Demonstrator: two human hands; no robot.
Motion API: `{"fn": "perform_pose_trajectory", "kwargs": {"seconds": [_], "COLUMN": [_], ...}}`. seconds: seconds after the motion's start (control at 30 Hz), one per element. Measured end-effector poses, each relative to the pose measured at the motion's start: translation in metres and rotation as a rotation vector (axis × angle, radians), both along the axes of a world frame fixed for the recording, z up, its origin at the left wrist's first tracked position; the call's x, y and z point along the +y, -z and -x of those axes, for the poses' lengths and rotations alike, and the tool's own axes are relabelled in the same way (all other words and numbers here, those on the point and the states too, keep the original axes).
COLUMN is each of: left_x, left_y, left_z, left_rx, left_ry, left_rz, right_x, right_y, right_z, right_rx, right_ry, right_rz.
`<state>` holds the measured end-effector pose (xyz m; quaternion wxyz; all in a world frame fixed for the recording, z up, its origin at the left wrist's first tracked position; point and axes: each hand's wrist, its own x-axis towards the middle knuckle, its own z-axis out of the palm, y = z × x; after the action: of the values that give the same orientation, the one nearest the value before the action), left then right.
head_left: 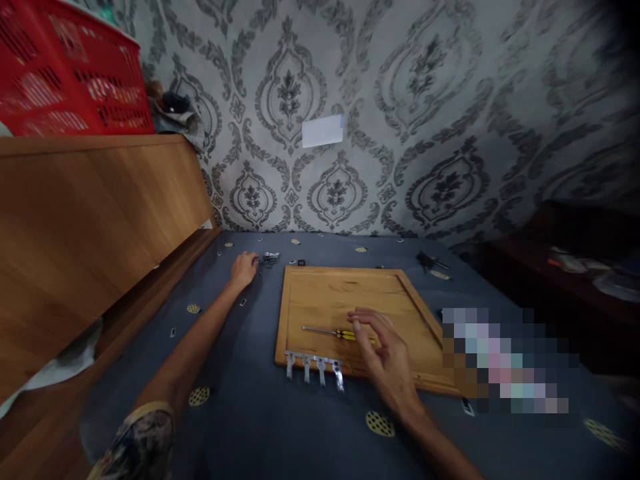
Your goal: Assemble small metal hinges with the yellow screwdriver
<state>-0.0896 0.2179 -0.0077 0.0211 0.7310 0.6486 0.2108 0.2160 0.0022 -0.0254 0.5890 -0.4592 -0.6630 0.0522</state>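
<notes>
A framed wooden panel (345, 287) lies flat on the dark blue patterned cloth. On it rests a screwdriver (325, 331) with a yellow and black handle, its shaft pointing left. My right hand (385, 350) is over the handle end, fingers stretched and thumb apart; whether it touches the handle is unclear. Along the panel's near edge, several silver metal fittings (314, 363) hang over in a row. Beyond the panel's left side, my left hand (245, 269) has its fingers curled together beside a small heap of shiny metal pieces (271, 257). Whatever those fingertips pinch is too small to name.
A wooden headboard (100, 207) rises on the left, with a red plastic basket (80, 73) on top. Patterned wallpaper covers the wall behind. A dark tool-like object (430, 261) lies beyond the panel's far right corner. To the right is a pixelated patch (500, 360).
</notes>
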Motion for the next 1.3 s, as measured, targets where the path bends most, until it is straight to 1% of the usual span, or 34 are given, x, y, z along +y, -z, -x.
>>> {"fn": "perform_pose_trajectory", "kwargs": {"seconds": [0.13,0.33,0.57,0.7,0.77,0.87,1.03,1.17,1.3], "left_x": [0.007,0.006,0.012,0.016,0.014,0.005,-0.013,-0.018,-0.019], "left_y": [0.006,0.003,0.0,-0.002,-0.001,0.001,0.005,0.001,-0.005], "left_z": [-0.002,0.001,0.001,0.005,0.009,0.013,0.01,0.006,0.006], "left_rx": [0.107,0.23,0.271,0.269,0.272,0.287,0.34,0.38,0.394], "left_ry": [0.009,0.06,0.083,0.091,0.097,0.113,0.184,0.214,0.169], "left_rz": [0.018,0.044,0.081,0.1,0.102,0.099,0.072,0.052,0.035], "right_x": [-0.001,-0.003,-0.003,-0.003,-0.003,-0.002,-0.003,-0.004,-0.005], "right_y": [-0.002,-0.004,-0.007,-0.009,-0.009,-0.007,-0.006,-0.008,-0.01], "right_z": [-0.004,-0.006,-0.007,-0.007,-0.007,-0.007,-0.005,-0.003,-0.003], "right_rx": [-0.025,-0.005,0.027,0.036,0.045,0.056,0.063,0.071,0.069], "right_ry": [0.012,0.019,0.025,0.022,0.028,0.031,0.017,0.019,0.016], "right_rz": [-0.004,0.013,0.075,0.103,0.094,0.091,0.119,0.126,0.141]}}
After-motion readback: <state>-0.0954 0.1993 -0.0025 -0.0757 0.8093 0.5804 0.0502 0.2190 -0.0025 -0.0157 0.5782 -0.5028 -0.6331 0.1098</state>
